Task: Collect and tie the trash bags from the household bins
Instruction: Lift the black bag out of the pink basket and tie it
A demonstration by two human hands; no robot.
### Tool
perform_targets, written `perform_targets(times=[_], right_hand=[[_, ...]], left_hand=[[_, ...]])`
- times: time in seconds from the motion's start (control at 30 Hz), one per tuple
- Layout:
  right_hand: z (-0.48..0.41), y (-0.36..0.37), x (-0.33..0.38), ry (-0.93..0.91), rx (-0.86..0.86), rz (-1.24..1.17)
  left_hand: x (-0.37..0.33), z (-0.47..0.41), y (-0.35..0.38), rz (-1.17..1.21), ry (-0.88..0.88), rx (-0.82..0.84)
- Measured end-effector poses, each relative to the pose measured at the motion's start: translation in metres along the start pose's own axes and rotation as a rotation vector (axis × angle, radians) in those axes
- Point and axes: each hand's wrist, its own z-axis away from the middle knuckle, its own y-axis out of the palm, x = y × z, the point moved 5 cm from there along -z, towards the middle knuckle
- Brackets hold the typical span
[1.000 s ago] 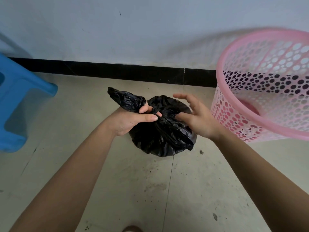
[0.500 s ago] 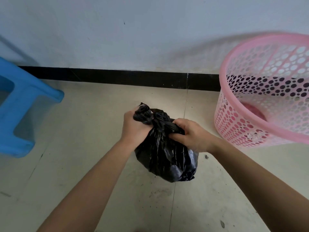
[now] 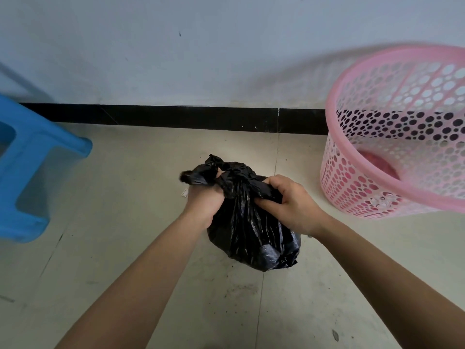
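Pale tiled floor (image 3: 100, 235), gritty with dark specks. A pink perforated bin (image 3: 364, 192) stands on it by the black skirting (image 3: 176, 117) and, well to the bin's left, a blue plastic stool (image 3: 37, 132).

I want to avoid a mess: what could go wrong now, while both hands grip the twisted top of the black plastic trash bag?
1. The thin black plastic trash bag is held taut between the left hand and the right hand; a hard pull might tear it near the knot.
2. The short end in the left hand could slip out, leaving the knot loose.
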Motion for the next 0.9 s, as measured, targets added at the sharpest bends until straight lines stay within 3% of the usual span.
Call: perform_targets(times=[0.07, 0.17, 0.27, 0.47, 0.73, 0.83, 0.9], right_hand=[[0.002, 0.004, 0.003, -0.064, -0.028, 0.077], [0.004, 0.005, 0.004, -0.085, -0.057, 0.1], [0.005, 0.004, 0.001, -0.051, -0.048, 0.055], [0.004, -0.005, -0.003, 0.004, -0.11, 0.022], [0.015, 0.01, 0.011, -0.206, -0.119, 0.151], [0.017, 0.011, 0.007, -0.106, 0.008, 0.067], [0.018, 0.011, 0.002, 0.054, 0.168, -0.13]], left_hand=[[-0.008, 0.003, 0.0, -0.204, 0.181, -0.148], [-0.009, 0.008, 0.006, -0.088, 0.077, -0.14], [0.001, 0.006, 0.013, 0.228, -0.231, 0.039], [0.001, 0.006, 0.014, 0.584, -0.446, 0.37], [-0.001, 0.005, 0.018, 0.625, -0.419, 0.266], [-0.005, 0.003, 0.013, 0.617, -0.346, 0.249], [-0.005, 0.004, 0.008, 0.547, -0.301, 0.263]])
